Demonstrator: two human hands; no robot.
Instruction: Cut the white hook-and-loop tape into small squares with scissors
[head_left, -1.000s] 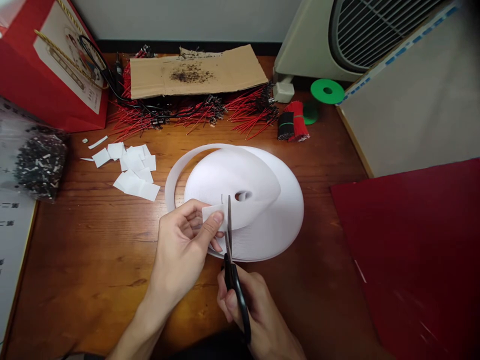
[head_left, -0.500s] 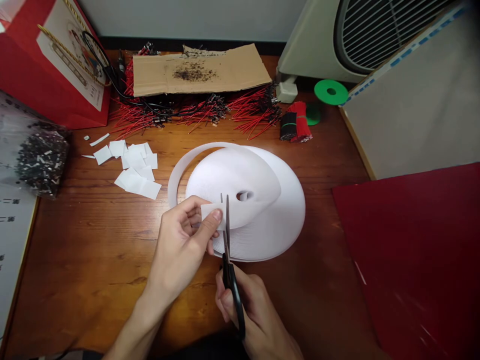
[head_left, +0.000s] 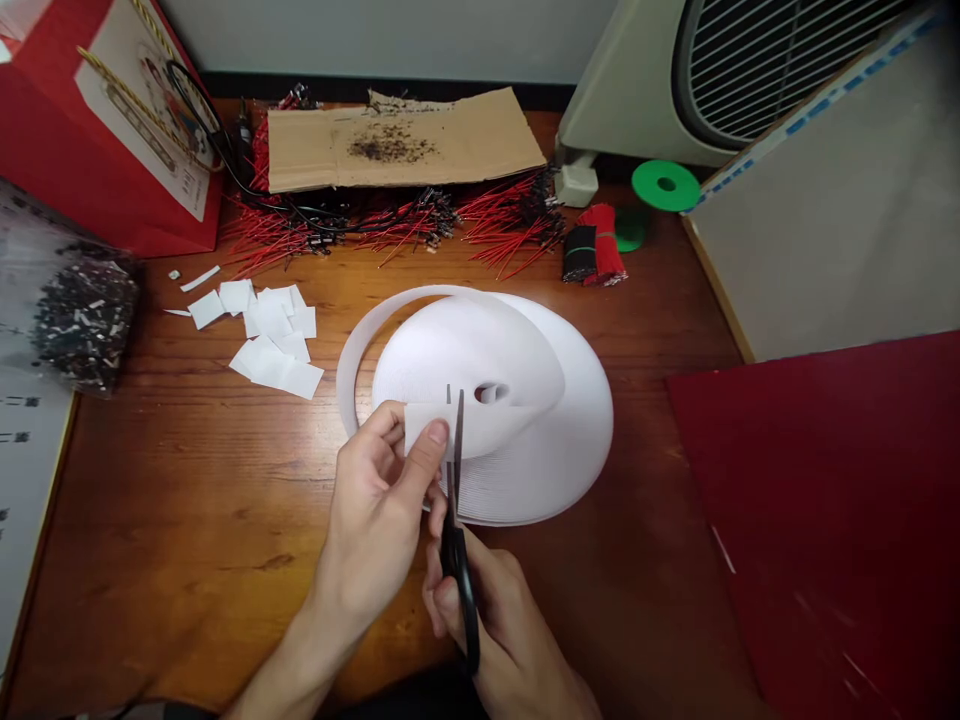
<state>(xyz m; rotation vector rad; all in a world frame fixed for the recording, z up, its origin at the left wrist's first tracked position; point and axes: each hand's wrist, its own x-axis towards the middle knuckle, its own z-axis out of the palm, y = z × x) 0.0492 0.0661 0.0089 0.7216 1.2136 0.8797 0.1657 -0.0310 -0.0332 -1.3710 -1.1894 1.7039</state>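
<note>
Clamping white strip (head_left: pixel 420 420) between left fingers (head_left: pixel 437 432), with right fingers (head_left: pixel 432 582) closed around scissors (head_left: pixel 455 530).

The red bag (head_left: pixel 112 130) at ten o'clock is getting cut off, and cardboard (head_left: pixel 465 135) at eleven is hiding some red wires (head_left: pixel 259 240).

Head view, forward and down, near table (head_left: pixel 187 500)

Left hand (head_left: pixel 384 500) has shifted nearer the scissors (head_left: pixel 461 575).
</note>
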